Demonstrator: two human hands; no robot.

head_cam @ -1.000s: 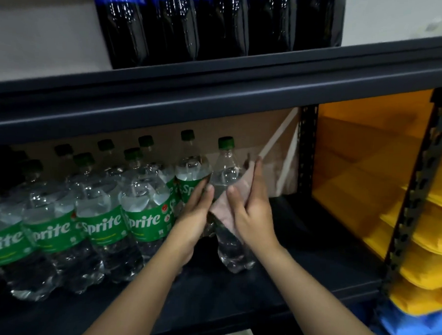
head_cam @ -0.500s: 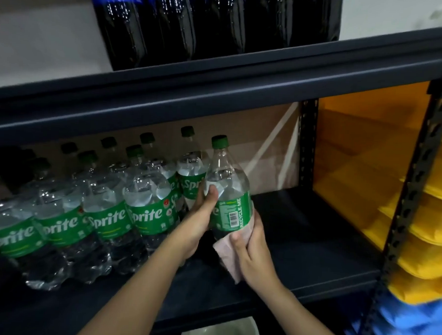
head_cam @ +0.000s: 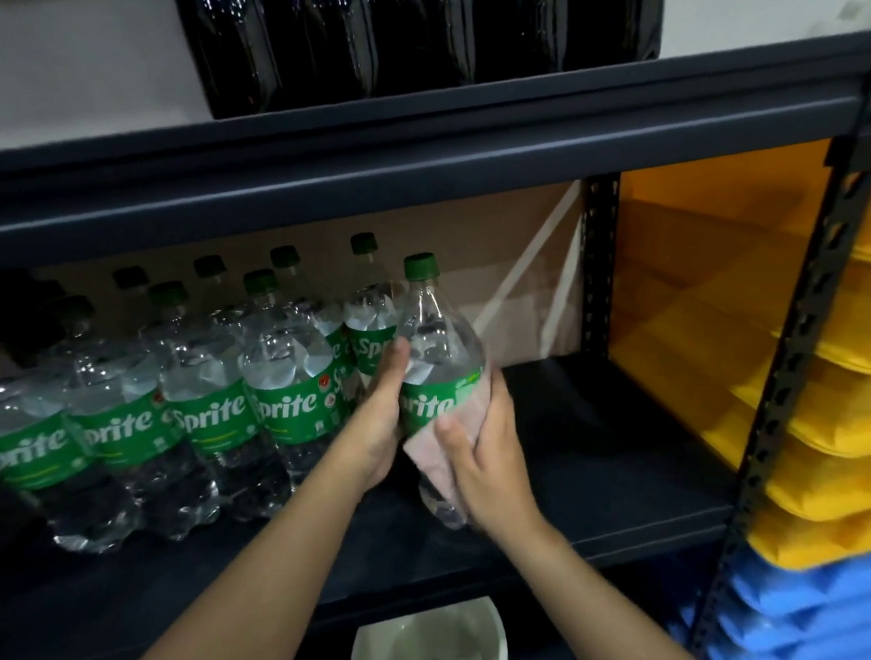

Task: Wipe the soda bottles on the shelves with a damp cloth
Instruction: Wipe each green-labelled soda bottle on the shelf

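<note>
Bottle (head_cam: 434,359) between left hand (head_cam: 375,422), cloth-padded right hand (head_cam: 485,461).

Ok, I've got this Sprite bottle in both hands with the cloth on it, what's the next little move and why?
Probably slide the cloth down toward the base. The right hand presses it over the label's side and lower body of the bottle, while the left hand steadies the other side, and the bottom still shows bare below the cloth.

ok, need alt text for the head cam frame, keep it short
A person's left hand steadies a tilted Sprite bottle on a dark metal shelf while the right hand presses a pink cloth against its label side. More Sprite bottles stand in rows to the left, dark cola bottles above.
</note>
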